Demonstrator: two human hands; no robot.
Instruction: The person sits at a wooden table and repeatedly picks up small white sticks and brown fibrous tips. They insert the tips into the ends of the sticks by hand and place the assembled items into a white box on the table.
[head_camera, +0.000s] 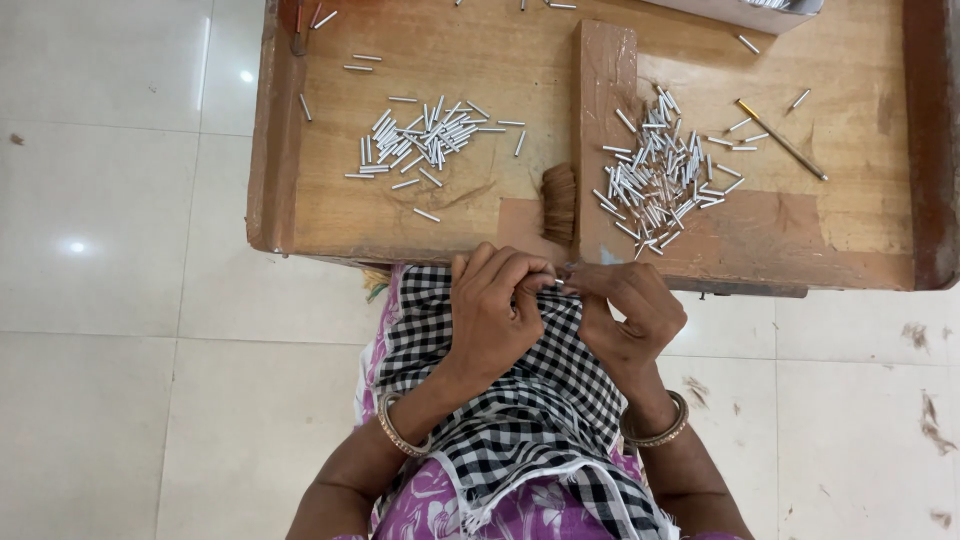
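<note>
Pale tiled floor (120, 200), low wooden tray (500, 60), checked cloth (540, 400) over lap, two heaps of small metal tubes (425, 135) (660, 165), brush (560, 205), gold rod (782, 140), left hand (497, 305) and right hand (632, 312) pinching one tube (557, 284) at tray's near edge

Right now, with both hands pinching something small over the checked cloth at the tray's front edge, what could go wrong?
1. The small silver piece pinched between the left hand and the right hand could slip and get lost in the black-and-white checked cloth or on the pale tiled floor.
2. The right-hand pile of short silver metal tubes reaches almost to the front edge of the low wooden tray; a nudge might roll some off.
</note>
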